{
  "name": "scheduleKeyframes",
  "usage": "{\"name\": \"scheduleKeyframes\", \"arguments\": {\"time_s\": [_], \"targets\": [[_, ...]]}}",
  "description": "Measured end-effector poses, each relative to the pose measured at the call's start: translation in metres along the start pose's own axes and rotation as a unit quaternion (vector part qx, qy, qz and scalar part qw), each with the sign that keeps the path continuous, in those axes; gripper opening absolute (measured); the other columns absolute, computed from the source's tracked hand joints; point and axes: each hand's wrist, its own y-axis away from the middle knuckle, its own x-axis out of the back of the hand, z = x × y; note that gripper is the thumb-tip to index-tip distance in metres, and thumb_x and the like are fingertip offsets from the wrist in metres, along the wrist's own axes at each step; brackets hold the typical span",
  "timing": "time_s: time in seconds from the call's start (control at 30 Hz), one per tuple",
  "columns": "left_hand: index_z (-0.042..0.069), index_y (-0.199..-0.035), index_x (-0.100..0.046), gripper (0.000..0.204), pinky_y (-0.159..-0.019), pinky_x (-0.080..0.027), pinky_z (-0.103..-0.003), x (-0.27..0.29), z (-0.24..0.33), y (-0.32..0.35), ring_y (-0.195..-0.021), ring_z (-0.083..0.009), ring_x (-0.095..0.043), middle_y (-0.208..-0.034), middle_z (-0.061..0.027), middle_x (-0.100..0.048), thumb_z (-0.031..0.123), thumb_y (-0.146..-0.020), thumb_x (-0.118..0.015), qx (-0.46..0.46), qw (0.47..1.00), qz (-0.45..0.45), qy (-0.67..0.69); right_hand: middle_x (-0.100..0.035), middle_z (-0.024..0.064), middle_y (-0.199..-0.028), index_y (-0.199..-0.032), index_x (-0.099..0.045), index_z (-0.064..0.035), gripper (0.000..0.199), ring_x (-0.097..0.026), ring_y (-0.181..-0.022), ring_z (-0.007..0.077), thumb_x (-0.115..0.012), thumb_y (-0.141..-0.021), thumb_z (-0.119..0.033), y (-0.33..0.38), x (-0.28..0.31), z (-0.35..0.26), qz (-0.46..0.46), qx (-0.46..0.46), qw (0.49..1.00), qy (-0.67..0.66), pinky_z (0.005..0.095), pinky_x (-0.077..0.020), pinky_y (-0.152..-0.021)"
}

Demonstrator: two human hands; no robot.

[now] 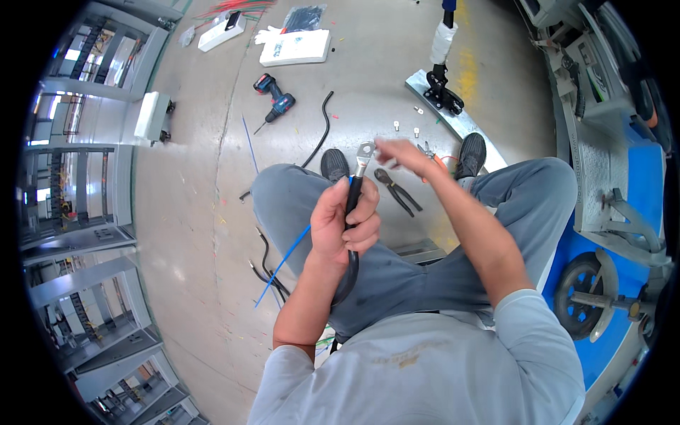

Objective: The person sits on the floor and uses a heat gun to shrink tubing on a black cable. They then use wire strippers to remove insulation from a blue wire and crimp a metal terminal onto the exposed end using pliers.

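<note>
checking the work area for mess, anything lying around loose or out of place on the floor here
Yes. Small metal lugs lie scattered on the bare floor, a cordless drill lies on its side, pliers sit by the person's shoe, and loose black cable and wire offcuts trail about. Nothing looks broken or spilled.

Concrete floor (198, 212), grey, littered with wire offcuts. Upper centre: blue cordless drill (275, 103) lying on its side; above it a white flat box (295, 47) and a second white box (221, 31) to its left. Centre: black-handled pliers (397, 190) on the floor, a loose black cable piece (323, 127) near the drill. Left edge: grey metal racks (78, 198). Right edge: blue wheeled machine (616, 212). Small metal lugs (397, 126) scattered upper centre.
</note>
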Motion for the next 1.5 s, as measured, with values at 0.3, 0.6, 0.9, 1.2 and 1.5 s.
{"name": "scheduleKeyframes", "arguments": {"time_s": [0.3, 0.6, 0.9, 1.2, 1.5], "targets": [[-0.004, -0.119, -0.056, 0.050, -0.035, -0.027, -0.022, -0.007, -0.010, -0.004, -0.044, -0.0063, -0.030, -0.073, 0.0002, -0.038, 0.042, -0.112, -0.039, 0.010, 0.998, -0.039, -0.039, -0.073, 0.0084, -0.101, -0.112, -0.071, -0.0007, 0.034, -0.067, -0.091, 0.0169, -0.072, -0.099, -0.032, 0.159, 0.014, -0.214, -0.087, 0.305, 0.947, 0.052, 0.0341, -0.0538, -0.084], [0.001, -0.118, -0.058, 0.050, -0.039, -0.033, -0.023, -0.011, -0.024, -0.001, -0.045, -0.0084, -0.038, -0.075, -0.0011, -0.047, 0.047, -0.111, -0.040, -0.018, 0.995, 0.039, -0.086, -0.067, 0.0051, -0.082, -0.098, -0.068, 0.0005, 0.029, -0.063, -0.080, 0.0123, -0.070, -0.101, -0.029, 0.187, 0.003, -0.208, 0.019, 0.299, 0.951, 0.073, 0.0293, -0.0514, -0.074], [-0.005, -0.141, -0.054, 0.085, -0.072, -0.055, -0.040, -0.113, -0.025, 0.057, -0.087, -0.0282, -0.069, -0.105, -0.0183, -0.067, 0.036, -0.076, -0.091, -0.220, 0.240, 0.126, -0.937, -0.070, 0.0067, -0.080, -0.091, -0.069, 0.0000, 0.038, -0.070, -0.073, 0.0133, -0.073, -0.099, -0.037, 0.167, 0.018, -0.188, 0.000, 0.242, 0.968, -0.067, 0.0298, -0.0576, -0.067], [0.001, -0.151, -0.046, 0.058, -0.053, -0.046, -0.029, -0.098, -0.013, 0.026, -0.058, -0.0112, -0.057, -0.079, -0.0050, -0.061, 0.022, -0.101, -0.067, 0.052, 0.645, 0.251, -0.720, -0.069, 0.0064, -0.074, -0.081, -0.067, 0.0026, 0.035, -0.070, -0.062, 0.0121, -0.075, -0.095, -0.028, 0.171, 0.022, -0.209, 0.076, 0.240, 0.967, -0.048, 0.0273, -0.0550, -0.055], [0.003, -0.118, -0.063, 0.042, -0.043, -0.036, -0.025, -0.081, -0.009, 0.020, -0.049, -0.0075, -0.049, -0.069, -0.0005, -0.055, 0.041, -0.112, -0.047, 0.020, 0.654, 0.252, -0.713, -0.071, 0.0052, -0.087, -0.102, -0.070, -0.0001, 0.025, -0.072, -0.075, 0.0122, -0.075, -0.098, -0.024, 0.175, 0.038, -0.194, -0.042, 0.282, 0.946, -0.152, 0.0275, -0.0618, -0.068]]}}
